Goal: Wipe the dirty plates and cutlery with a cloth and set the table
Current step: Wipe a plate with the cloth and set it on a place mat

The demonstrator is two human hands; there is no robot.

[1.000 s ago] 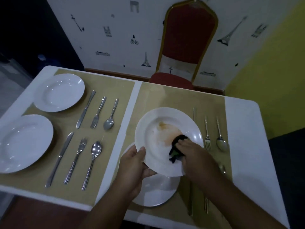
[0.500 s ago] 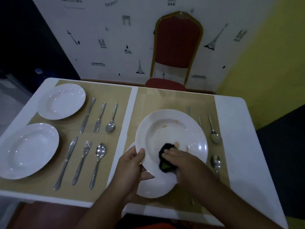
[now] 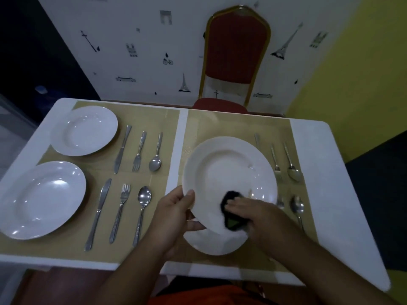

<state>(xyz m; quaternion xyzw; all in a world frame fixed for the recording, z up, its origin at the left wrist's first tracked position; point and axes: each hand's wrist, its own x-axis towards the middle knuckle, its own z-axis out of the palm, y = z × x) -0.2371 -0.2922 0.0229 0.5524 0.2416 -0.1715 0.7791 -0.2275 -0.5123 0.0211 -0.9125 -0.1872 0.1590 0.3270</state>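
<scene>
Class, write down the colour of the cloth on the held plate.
The cloth is black with a green patch, seen in the head view.

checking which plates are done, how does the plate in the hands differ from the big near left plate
The left hand grips the held plate by its rim above another plate; the near-left plate lies flat on its placemat. The right hand holds a dark cloth on the held plate; nothing touches the near-left plate. Both are white, round and look clean.

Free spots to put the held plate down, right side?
Free: far strip of right placemat beyond the held plate; white table right of the spoons. Crowded: near side, a second plate beneath; left placemat full.
</scene>
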